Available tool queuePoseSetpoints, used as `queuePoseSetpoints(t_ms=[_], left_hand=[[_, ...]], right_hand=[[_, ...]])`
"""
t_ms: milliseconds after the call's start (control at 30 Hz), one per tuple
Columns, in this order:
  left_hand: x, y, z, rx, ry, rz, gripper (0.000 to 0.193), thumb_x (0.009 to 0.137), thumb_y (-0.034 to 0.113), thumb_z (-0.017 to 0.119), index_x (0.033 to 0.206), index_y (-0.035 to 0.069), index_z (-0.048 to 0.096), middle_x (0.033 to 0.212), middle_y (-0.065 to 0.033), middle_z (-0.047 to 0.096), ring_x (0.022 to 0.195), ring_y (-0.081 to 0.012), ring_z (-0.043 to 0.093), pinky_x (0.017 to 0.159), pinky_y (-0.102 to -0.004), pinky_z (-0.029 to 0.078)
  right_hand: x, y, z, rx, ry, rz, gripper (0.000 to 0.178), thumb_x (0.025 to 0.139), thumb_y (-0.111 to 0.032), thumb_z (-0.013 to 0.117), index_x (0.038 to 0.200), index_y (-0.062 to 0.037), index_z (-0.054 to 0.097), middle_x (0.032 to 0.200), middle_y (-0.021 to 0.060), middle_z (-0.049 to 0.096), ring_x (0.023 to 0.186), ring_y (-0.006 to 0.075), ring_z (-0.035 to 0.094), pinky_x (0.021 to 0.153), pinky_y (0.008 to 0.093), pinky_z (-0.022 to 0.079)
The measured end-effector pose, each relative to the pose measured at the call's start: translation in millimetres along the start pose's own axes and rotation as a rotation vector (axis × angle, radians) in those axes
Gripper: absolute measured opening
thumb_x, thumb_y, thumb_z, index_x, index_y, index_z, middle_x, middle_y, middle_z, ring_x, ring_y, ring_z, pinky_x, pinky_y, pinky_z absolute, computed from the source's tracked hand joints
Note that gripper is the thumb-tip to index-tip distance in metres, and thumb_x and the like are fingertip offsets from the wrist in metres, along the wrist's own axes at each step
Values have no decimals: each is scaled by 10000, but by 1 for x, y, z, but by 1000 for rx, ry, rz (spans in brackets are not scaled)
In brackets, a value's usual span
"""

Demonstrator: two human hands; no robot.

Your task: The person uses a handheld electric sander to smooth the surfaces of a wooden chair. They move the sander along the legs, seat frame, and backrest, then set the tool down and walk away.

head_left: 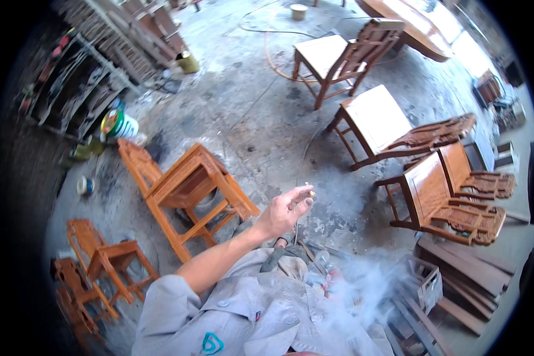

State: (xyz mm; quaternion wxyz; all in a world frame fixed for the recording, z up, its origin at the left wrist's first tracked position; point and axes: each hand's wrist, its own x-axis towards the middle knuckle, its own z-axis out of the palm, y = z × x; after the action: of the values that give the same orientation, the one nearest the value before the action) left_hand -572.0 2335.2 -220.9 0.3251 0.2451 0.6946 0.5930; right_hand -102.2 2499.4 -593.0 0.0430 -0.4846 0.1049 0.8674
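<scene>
My left hand [283, 212] is raised in front of me, its forearm bare below a rolled grey sleeve. The fingers are bent and pinch what looks like a lit cigarette [311, 193], of which only a small part shows. Thin smoke hangs to the right of the fingers. Left of that hand stands an orange-brown wooden chair [199, 184], tilted in view, its backrest toward the left. Thicker smoke [368, 291] drifts over my right side, where a clear bottle-like thing [322, 260] and a reddish shape [333, 277] are blurred. My right hand cannot be made out.
Several carved wooden chairs stand around: one with a pale seat [377, 115], a brown one [427, 190] at right, another [115, 261] at lower left. A paint bucket [120, 124] sits by a rack [71, 83]. A crate [424, 285] adjoins boards [466, 273]. A hose [270, 53] crosses the floor.
</scene>
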Motion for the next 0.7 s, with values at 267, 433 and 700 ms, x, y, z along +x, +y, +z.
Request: queuePoseSetpoints(t_ms=[267,433,700], left_hand=[[14,-147,-28,391,195,-82,496,919,306,631,1310,13,549,1221,-199,628,1072,-303,647,908,-374,508],[3,-160,-35,531,240,49,476,920,268,607,1295,-19,547,1222,-229,612,1120,-391,600,937,-419,491],[-13,-170,-38,592,284,-33,422,909,236,626,1264,11,579,1118,-202,656,932,-354,658,826,-411,515]], right_hand=[[-76,23,172,-320,177,-354,434,821,-192,608,1246,-140,535,1158,52,576,953,223,596,717,362,552],[-27,-31,101,-31,319,-257,428,793,-189,624,1214,-206,548,1167,38,575,966,201,612,645,375,527],[-39,-23,126,24,309,-167,516,718,-126,612,1221,-183,513,1124,148,564,910,259,626,636,478,511]])
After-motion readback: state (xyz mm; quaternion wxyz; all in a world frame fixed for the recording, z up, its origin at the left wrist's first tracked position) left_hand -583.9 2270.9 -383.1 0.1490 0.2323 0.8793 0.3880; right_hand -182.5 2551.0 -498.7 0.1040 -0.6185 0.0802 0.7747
